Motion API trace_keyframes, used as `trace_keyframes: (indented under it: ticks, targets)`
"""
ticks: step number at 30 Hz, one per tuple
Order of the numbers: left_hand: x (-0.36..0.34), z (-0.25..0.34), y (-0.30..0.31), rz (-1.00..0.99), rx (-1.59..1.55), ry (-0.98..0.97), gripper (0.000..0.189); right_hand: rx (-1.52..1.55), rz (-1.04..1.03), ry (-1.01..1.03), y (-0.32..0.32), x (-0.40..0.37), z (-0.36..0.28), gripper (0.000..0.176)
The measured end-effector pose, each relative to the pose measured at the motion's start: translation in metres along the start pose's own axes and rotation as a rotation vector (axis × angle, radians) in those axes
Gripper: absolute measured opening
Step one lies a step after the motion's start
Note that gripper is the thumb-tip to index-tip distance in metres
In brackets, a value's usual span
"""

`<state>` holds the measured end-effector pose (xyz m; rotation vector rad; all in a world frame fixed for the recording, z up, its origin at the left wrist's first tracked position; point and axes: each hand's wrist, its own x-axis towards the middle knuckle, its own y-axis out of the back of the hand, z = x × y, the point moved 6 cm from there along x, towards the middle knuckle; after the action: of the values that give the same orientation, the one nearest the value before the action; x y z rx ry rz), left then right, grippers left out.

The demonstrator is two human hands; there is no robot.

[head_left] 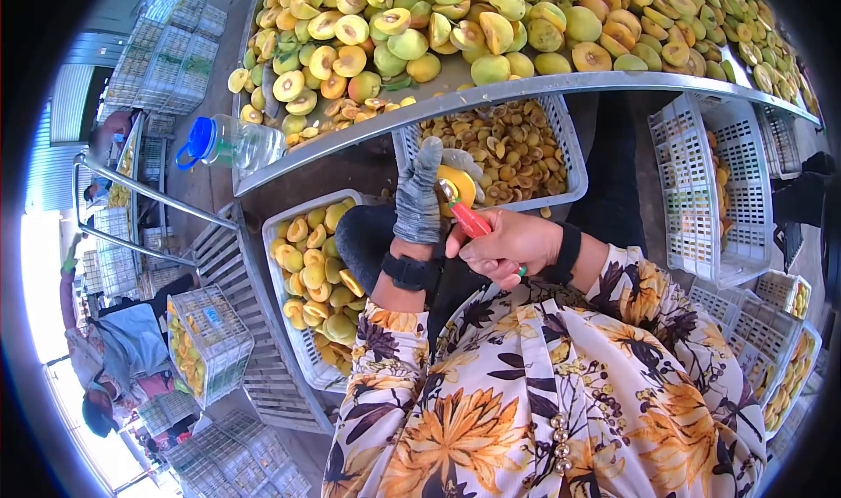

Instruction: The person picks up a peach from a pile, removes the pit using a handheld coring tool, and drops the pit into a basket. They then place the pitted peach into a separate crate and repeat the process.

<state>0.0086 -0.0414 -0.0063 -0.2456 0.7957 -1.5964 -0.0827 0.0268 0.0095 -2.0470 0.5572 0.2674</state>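
A yellow fruit piece (463, 185) is clamped in the grey-gloved left hand (419, 198), a red-handled metal tool (470, 221) in the bare right hand (517, 246). Green-yellow halved fruit (407, 49) is heaped on the metal-rimmed table (613, 80); white perforated plastic crates (178, 53) are stacked across the room.

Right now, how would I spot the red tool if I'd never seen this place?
Start at the metal-rimmed table heaped with halved fruit, then look below its rim. The red-handled tool is in the bare right hand, aimed at the yellow fruit piece in the gray-gloved left hand. Its bright red handle stands out from the yellow-green fruit.
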Motion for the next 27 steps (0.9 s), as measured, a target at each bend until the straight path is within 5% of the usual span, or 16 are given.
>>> trace_keyframes:
  ticks: [3, 7, 8, 9, 11, 13, 15, 16, 17, 18, 19, 21, 24, 27]
  targets:
    - [0.002, 0.007, 0.018, 0.226, 0.371, -0.219, 0.051, 0.21, -0.113, -0.092, 0.002, 0.005, 0.008, 0.015]
    - [0.001, 0.017, 0.003, 0.192, 0.266, -0.238, 0.056, 0.378, -0.265, -0.041, 0.001, 0.009, 0.01, 0.017]
    - [-0.003, 0.011, 0.0, 0.199, 0.287, -0.037, 0.057, 0.39, -0.297, -0.027, 0.001, 0.009, 0.01, 0.019]
    - [0.0, 0.006, 0.008, 0.201, 0.288, -0.038, 0.057, 0.389, -0.298, -0.028, 0.001, 0.007, 0.01, 0.019]
    - [0.008, -0.025, 0.024, 0.166, -0.174, 0.2, 0.05, 0.2, -0.391, 0.014, -0.004, 0.002, 0.005, 0.021]
    - [-0.017, -0.01, -0.013, 0.105, 0.008, 0.1, 0.041, 0.146, -0.506, 0.04, -0.02, -0.005, -0.001, 0.024]
    - [0.007, -0.015, 0.019, 0.233, 0.27, -0.252, 0.049, 0.255, -0.405, 0.331, -0.002, -0.007, -0.027, 0.022]
    - [0.014, -0.031, 0.033, 0.224, -0.169, 0.166, 0.064, 0.375, -0.272, 0.389, 0.018, -0.008, -0.035, 0.021]
    - [0.016, -0.028, 0.043, 0.25, -0.146, 0.158, 0.072, 0.496, -0.137, 0.441, 0.041, -0.011, -0.041, 0.02]
    - [0.016, -0.024, 0.049, 0.256, -0.059, 0.103, 0.073, 0.234, 0.104, 0.378, 0.062, -0.011, -0.042, 0.02]
    - [0.017, -0.019, 0.053, 0.262, 0.032, 0.049, 0.074, -0.343, 0.524, 0.204, 0.083, -0.01, -0.039, 0.027]
    - [0.023, -0.018, 0.056, 0.256, 0.036, 0.024, 0.074, -1.286, 0.967, 0.493, 0.093, -0.018, -0.042, 0.028]
    - [0.031, -0.023, 0.054, 0.245, 0.02, -0.045, 0.075, -1.035, 0.986, 0.74, 0.043, -0.031, -0.06, 0.033]
    - [0.031, -0.035, 0.047, 0.256, -0.012, -0.001, 0.077, -1.073, 0.813, 0.726, 0.037, -0.009, -0.057, 0.038]
